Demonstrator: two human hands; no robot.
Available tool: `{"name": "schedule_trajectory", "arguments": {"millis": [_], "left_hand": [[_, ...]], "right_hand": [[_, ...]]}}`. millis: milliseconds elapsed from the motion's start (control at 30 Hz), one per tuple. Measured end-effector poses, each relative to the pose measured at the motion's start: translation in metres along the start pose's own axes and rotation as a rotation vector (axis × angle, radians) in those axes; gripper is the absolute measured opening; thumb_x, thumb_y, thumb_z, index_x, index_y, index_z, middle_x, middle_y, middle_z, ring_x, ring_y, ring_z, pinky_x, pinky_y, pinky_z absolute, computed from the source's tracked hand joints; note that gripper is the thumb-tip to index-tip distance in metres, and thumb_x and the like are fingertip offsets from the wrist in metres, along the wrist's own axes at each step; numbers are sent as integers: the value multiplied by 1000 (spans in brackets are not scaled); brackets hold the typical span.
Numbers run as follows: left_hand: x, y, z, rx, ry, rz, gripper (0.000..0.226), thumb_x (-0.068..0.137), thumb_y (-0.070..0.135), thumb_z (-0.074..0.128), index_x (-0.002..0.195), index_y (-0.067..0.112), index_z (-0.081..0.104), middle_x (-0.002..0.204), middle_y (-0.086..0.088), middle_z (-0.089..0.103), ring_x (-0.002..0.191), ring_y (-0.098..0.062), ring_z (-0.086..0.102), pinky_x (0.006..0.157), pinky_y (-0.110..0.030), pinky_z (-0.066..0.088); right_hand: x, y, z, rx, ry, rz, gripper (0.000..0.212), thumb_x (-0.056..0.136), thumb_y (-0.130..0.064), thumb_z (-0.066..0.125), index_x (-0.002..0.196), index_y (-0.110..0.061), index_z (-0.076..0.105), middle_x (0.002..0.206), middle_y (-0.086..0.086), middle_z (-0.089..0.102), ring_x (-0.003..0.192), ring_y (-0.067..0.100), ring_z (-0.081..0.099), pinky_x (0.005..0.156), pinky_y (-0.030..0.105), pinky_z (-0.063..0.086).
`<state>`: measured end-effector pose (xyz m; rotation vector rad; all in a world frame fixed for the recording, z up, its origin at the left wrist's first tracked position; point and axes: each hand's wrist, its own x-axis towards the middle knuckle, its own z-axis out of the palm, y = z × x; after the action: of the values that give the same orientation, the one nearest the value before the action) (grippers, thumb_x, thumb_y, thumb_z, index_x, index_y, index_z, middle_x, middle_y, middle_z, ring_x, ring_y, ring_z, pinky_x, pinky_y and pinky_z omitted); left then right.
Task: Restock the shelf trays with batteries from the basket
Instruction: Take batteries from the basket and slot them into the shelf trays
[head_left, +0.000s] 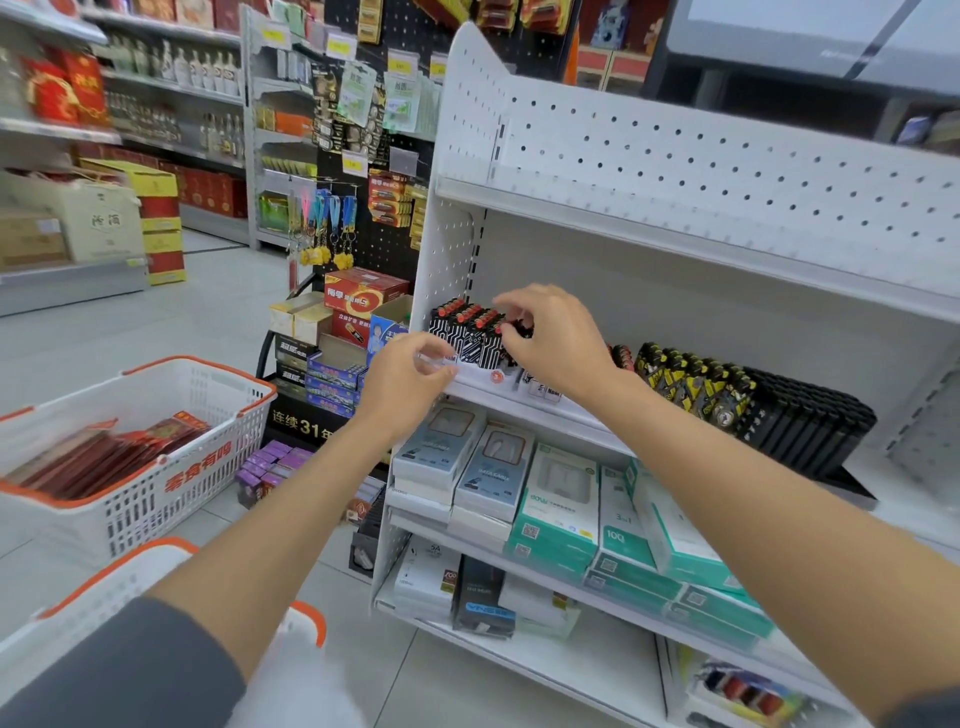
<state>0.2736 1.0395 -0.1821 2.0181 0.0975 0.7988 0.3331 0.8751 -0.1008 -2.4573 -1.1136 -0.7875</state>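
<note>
Black-and-white batteries with red tops (465, 325) stand packed in a clear tray (478, 371) at the left end of the white middle shelf. My right hand (550, 338) reaches over them, its fingertips pinching a battery at the right end of the row. At the tray's front left corner, my left hand (410, 376) holds the clear edge between thumb and fingers. A white basket with orange rim (171, 467) stands to the left with red battery packs (104, 454) lying in it.
Yellow-black batteries (691, 379) and a black tray (810, 421) sit further right on the same shelf. Boxed chargers and cables (561, 499) fill the shelves below. A second orange-rimmed basket (130, 582) is at the bottom left. A black pegboard display (363, 208) stands behind.
</note>
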Motion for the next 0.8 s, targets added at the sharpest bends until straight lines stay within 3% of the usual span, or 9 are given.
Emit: {"name": "schedule_trajectory", "arguments": {"millis": [100,233,333,533,667,800], "left_hand": [[-16,-1,-28,48,-50,-23,9,88,16,71,95,19,66,90,5,64,77,-7,57,65,-15,43],[-65,-27,-76,171,-95,-146,9,86,16,73,89,17,65,83,2,63,74,-10,55,70,-24,46],[-115,-62,-112,167,-152,-294,10,85,5,72,86,10,64,78,-2,59,69,-10,53,70,-26,44],[-219,-199,-168,319,-191,-510,17,79,7,79,82,17,65,81,-4,65,76,-21,62,76,-38,53],[-301,-285,-182,377,-246,-758,17,80,16,79,81,26,65,79,8,63,79,-18,65,78,-37,55],[-390,-344,-173,325,-291,-1019,32,79,5,75,80,34,61,89,1,64,83,-24,64,74,-33,53]], "right_hand": [[-16,-25,1,50,-45,14,28,86,-15,57,111,-16,69,96,-2,67,79,14,55,78,32,50],[-49,-62,23,78,-287,32,21,84,-16,59,102,-16,70,86,-4,65,78,16,57,72,30,48],[-75,-96,55,136,-437,26,16,85,-16,62,99,-15,70,83,-3,63,76,16,57,67,29,46],[-105,-175,181,179,-811,-119,21,85,-24,66,103,-15,69,97,1,63,89,18,59,78,35,51],[-134,-218,284,214,-1034,-249,22,88,-23,63,109,-17,66,109,1,61,99,20,58,82,38,51],[-166,-241,364,229,-1226,-344,23,90,-15,59,112,-14,66,111,4,63,92,19,57,81,36,51]]}}
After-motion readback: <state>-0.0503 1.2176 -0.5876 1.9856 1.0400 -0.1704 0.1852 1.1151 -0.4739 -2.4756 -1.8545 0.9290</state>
